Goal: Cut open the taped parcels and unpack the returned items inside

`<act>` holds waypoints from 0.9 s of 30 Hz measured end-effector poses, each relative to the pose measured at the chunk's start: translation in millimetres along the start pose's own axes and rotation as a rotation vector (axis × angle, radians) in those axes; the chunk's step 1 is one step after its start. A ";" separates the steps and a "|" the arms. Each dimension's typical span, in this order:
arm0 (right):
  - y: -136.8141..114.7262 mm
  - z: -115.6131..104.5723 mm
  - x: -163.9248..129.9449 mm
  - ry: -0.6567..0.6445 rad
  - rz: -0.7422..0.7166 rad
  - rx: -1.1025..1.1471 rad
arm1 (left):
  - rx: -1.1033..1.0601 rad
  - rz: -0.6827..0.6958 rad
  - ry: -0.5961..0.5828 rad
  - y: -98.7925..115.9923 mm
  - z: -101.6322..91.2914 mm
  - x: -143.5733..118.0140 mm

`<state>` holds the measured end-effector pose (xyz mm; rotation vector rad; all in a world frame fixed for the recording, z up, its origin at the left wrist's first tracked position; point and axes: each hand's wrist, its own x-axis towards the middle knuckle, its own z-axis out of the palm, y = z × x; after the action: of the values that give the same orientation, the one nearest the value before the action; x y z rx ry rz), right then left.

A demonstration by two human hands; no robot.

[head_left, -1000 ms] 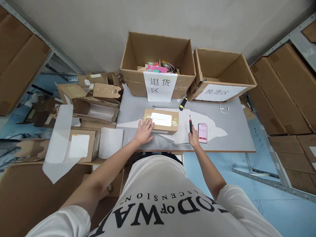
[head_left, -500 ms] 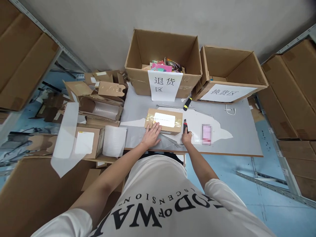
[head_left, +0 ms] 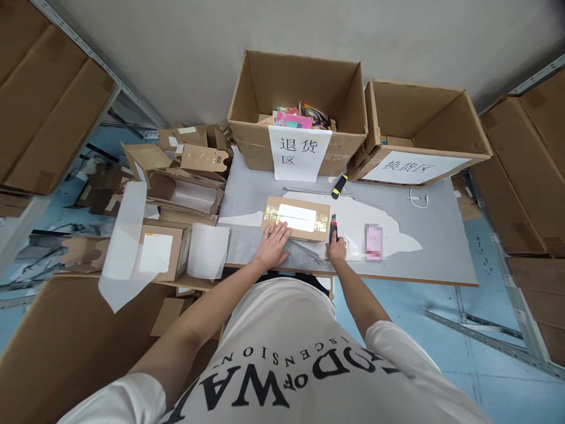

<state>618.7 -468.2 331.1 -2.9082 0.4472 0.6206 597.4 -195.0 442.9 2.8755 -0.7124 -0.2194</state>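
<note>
A taped cardboard box (head_left: 320, 223) with a white label (head_left: 296, 217) lies on the grey table (head_left: 435, 229). My left hand (head_left: 274, 242) rests flat on its near left edge, fingers stretched out. Just right of the box, my right hand (head_left: 336, 247) grips a red and black box cutter (head_left: 333, 227), its tip pointing away from me. A second cutter, a yellow and black box cutter (head_left: 339, 186), lies behind, untouched. White backing paper (head_left: 384, 215) spreads under my right hand, and a pink blurred card or packet (head_left: 373, 242) lies on it.
Two large open cartons stand at the back: a left carton (head_left: 249, 141) holding colourful packs and a right carton (head_left: 371, 123), both with paper signs. Opened boxes (head_left: 198, 159) and a labelled box (head_left: 176, 259) crowd the left. A white cable loop (head_left: 419, 200) lies at the right.
The view has shifted slightly. My left hand stays on the box, and my right hand still grips the cutter beside it. Nothing has been picked up or let go.
</note>
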 end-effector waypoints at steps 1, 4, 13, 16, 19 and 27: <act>-0.2 -0.4 -1.2 0.005 -0.002 0.008 | -0.002 -0.003 0.000 0.4 0.4 -0.3; 0.9 -5.4 -4.8 0.049 -0.005 0.052 | -0.007 -0.012 0.009 1.4 1.7 -0.7; -15.0 -97.7 -1.2 0.476 -0.268 0.285 | -0.027 -0.021 0.031 2.0 3.2 -0.8; -44.0 -129.0 -1.6 0.390 -0.575 0.162 | -0.029 -0.017 0.037 2.8 3.4 -1.3; -73.4 -142.2 -0.7 0.273 -0.805 0.003 | -0.021 -0.017 0.036 4.2 3.7 -1.4; -94.1 -133.3 7.7 0.196 -0.837 -0.241 | -0.009 -0.004 0.026 4.3 4.5 -2.1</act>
<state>705.3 -406.6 455.2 -2.9763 -0.8525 0.2621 592.7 -198.4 439.6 2.8665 -0.6989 -0.1848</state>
